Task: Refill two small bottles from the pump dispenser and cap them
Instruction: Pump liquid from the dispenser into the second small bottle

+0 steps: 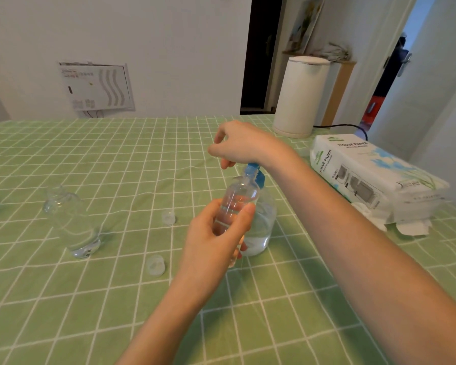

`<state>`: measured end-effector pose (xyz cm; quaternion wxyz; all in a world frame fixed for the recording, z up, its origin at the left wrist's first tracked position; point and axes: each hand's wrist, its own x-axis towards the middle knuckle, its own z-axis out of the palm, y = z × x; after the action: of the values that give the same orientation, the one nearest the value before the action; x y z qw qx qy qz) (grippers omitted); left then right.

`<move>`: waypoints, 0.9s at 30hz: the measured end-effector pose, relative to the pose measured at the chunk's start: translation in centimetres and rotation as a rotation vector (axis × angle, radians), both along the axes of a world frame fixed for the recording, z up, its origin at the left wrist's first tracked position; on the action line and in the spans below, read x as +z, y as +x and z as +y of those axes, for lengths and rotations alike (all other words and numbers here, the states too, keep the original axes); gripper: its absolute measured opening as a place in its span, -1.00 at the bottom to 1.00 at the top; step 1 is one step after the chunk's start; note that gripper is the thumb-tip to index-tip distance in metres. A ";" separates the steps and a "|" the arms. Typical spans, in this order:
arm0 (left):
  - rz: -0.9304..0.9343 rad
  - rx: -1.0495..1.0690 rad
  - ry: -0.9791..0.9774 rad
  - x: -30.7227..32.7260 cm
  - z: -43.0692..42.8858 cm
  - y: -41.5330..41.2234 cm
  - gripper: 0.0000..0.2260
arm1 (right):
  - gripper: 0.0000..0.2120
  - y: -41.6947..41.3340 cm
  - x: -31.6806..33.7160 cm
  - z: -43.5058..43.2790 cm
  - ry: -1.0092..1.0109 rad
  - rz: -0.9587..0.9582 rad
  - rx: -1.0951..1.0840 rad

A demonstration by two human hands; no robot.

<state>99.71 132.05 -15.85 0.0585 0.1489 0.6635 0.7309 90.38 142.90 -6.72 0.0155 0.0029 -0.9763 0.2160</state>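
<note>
My left hand [216,238] grips a small clear bottle [237,201] and holds it tilted, its open neck up against the blue pump head [256,172] of the clear dispenser [263,222] behind it. My right hand [242,146] rests on top of the blue pump, fingers bent downward over it. A little liquid shows in the held bottle. A second small clear bottle [71,219] stands uncapped at the left. Two clear caps lie on the cloth: one [168,217] in the middle, one [156,264] nearer to me.
A green checked tablecloth [116,167] covers the table. A pack of tissue paper [371,177] lies at the right, with a white kettle [300,96] and its black cord behind it. A wall and a doorway stand beyond the table's far edge.
</note>
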 end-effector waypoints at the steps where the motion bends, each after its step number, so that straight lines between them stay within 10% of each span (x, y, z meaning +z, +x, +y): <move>1: -0.002 0.003 0.002 0.0 0.0 0.1 -0.80 | -0.65 0.1 -0.2 0.0 -0.006 -0.007 0.002; 27: 0.001 0.007 0.036 0.0 0.4 0.3 -0.74 | -0.65 0.1 0.1 0.1 -0.011 0.026 0.046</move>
<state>100.02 132.45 -15.81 0.0527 0.1479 0.6506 0.7430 90.51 143.02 -6.64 0.0232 0.0280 -0.9744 0.2217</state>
